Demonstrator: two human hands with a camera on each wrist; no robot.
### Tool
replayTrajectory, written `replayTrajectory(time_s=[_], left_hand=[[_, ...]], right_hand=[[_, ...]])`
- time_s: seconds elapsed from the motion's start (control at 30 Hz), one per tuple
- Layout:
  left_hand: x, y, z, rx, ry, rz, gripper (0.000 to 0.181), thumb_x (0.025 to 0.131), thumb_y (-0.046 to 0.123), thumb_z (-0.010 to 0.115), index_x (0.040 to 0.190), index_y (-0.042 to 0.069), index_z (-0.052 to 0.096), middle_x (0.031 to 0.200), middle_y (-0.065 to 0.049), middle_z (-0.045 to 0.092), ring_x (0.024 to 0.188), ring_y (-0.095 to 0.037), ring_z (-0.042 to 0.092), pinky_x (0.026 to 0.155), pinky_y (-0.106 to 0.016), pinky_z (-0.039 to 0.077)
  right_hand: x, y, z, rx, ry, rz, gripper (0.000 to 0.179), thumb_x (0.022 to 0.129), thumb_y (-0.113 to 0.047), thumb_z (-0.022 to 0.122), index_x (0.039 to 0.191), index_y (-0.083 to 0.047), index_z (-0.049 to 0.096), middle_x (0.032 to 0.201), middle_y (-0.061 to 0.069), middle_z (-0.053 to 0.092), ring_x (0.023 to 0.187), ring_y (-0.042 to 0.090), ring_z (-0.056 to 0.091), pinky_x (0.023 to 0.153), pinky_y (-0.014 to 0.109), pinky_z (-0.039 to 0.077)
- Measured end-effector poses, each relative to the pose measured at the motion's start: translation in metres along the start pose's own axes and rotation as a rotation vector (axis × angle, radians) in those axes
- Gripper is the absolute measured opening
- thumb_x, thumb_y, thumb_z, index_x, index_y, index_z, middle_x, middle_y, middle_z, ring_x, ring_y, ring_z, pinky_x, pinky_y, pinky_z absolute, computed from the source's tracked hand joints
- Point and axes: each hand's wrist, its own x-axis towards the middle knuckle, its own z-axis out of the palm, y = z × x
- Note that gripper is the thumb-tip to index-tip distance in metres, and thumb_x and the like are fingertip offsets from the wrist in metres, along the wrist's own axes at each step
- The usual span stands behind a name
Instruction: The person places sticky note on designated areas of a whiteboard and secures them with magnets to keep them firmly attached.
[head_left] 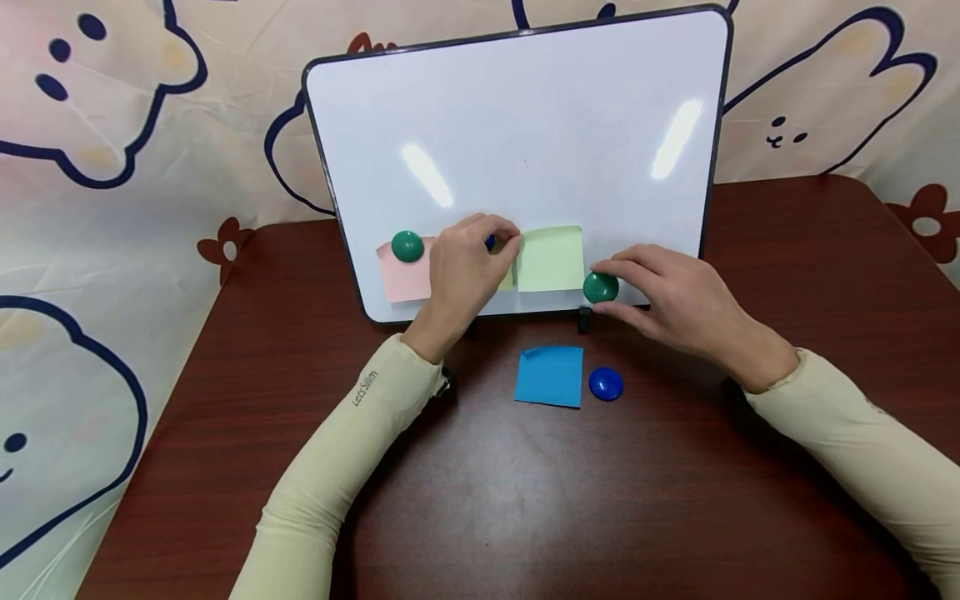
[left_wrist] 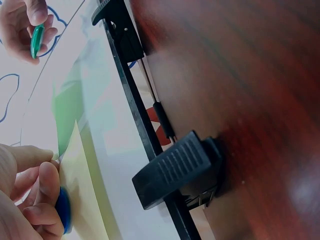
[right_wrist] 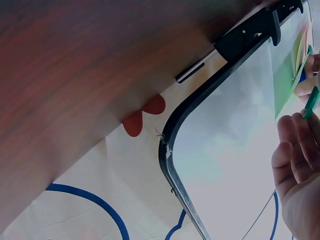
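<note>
My left hand [head_left: 463,262] pinches the upper left corner of a pale green sticky note [head_left: 551,260], held against the lower part of a whiteboard [head_left: 540,142]. Between its fingers and thumb, my right hand [head_left: 678,296] grips a round green magnet [head_left: 601,287] just right of that note. Behind the left hand, a yellow sticky note [left_wrist: 82,185] is partly hidden, with a blue magnet [left_wrist: 63,210] on it. Farther left, a pink sticky note [head_left: 405,279] hangs under another green magnet [head_left: 407,246].
A blue sticky note [head_left: 550,379] lies on the dark wooden table [head_left: 525,500], with a round blue magnet [head_left: 606,383] to its right. Black clip feet [left_wrist: 172,167] support the board's lower edge. Behind stands a patterned curtain [head_left: 810,108].
</note>
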Motion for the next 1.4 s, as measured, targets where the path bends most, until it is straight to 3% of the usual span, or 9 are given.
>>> replayTrajectory(time_s=[0.1, 0.17, 0.33, 1.4], left_hand=[[0.001, 0.000, 0.000, -0.001, 0.000, 0.002, 0.013, 0.093, 0.020, 0.070, 0.095, 0.009, 0.077, 0.091, -0.005, 0.075, 0.078, -0.018, 0.068, 0.065, -0.029, 0.051], [0.000, 0.000, 0.000, -0.002, 0.001, 0.003, 0.013, 0.093, 0.020, 0.070, 0.095, 0.010, 0.077, 0.091, -0.005, 0.075, 0.078, -0.018, 0.068, 0.065, -0.029, 0.051], [-0.001, -0.002, -0.002, 0.000, 0.003, 0.001, 0.013, 0.093, 0.021, 0.071, 0.095, 0.010, 0.077, 0.090, -0.005, 0.075, 0.077, -0.018, 0.068, 0.065, -0.030, 0.051], [0.000, -0.001, -0.001, 0.030, -0.009, -0.002, 0.015, 0.092, 0.023, 0.072, 0.095, 0.010, 0.078, 0.090, -0.004, 0.075, 0.076, -0.016, 0.067, 0.062, -0.029, 0.050]], right_hand=[[0.001, 0.001, 0.000, 0.001, 0.010, 0.017, 0.064, 0.094, -0.064, 0.049, 0.121, -0.009, 0.069, 0.105, 0.009, 0.069, 0.089, 0.023, 0.069, 0.075, 0.043, 0.059], [0.002, 0.001, 0.001, 0.007, 0.013, 0.029, 0.058, 0.091, -0.058, 0.062, 0.121, -0.010, 0.069, 0.105, 0.010, 0.069, 0.089, 0.024, 0.069, 0.076, 0.043, 0.059], [0.007, 0.001, 0.004, 0.017, 0.021, 0.038, 0.053, 0.077, -0.032, 0.086, 0.122, -0.010, 0.069, 0.106, 0.010, 0.068, 0.092, 0.025, 0.068, 0.080, 0.045, 0.059], [0.031, -0.005, 0.015, 0.016, 0.083, 0.096, 0.055, 0.077, -0.031, 0.086, 0.125, -0.012, 0.067, 0.113, 0.012, 0.065, 0.101, 0.026, 0.066, 0.082, 0.044, 0.059]])
